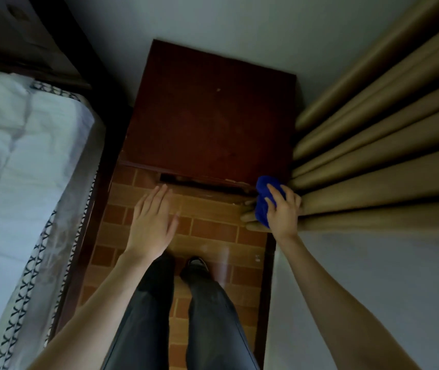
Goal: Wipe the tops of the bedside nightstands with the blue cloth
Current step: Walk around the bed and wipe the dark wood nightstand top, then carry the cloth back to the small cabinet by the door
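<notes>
Brick-patterned floor, centre frame, runs to a dark red-brown wooden nightstand, its top bare. At its lower right corner, the right hand clenches a bunched blue cloth — off the top. Left hand hangs open-palmed, empty. Wiping here looks unstarted or just finished — which, I cannot tell.

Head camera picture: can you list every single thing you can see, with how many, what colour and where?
nightstand: one, dark reddish-brown wood, top centre against the wall, its top bare
blue cloth: one, bright blue, bunched in the right hand by the nightstand's front right corner
bed: one, white sheet with black-patterned edging, dark wooden frame, left side
curtain: one, tan, hanging in folds on the right
floor: brick-patterned orange-brown tiles, between bed and wall
wall: pale grey, behind the nightstand and at lower right
trousers: one pair, dark, bottom centre
shoe: one showing, dark, on the floor
left hand: open, empty, over the floor
right hand: gripping the cloth beside the curtain
</notes>
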